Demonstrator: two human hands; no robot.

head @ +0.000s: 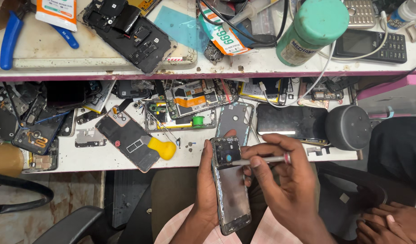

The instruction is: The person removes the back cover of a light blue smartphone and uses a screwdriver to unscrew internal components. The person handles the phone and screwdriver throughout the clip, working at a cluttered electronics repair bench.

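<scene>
My left hand [205,190] grips an opened phone [230,194] by its left edge and holds it upright over my lap, back side up, with the circuit board showing at its top. My right hand [285,180] pinches a thin metal screwdriver [262,160] with a red ring near its end. The tip rests on the board at the top of the phone. A bare phone frame [235,118] lies on the bench just above the held phone.
The white bench [104,158] is littered with dismantled phones, boards and covers; a yellow-handled tool [165,148] lies left of my hands. A dark round speaker [348,127] stands at right. A green bottle [309,29] and blue pliers [11,36] are on the upper shelf. Another person's hands [393,221] rest at lower right.
</scene>
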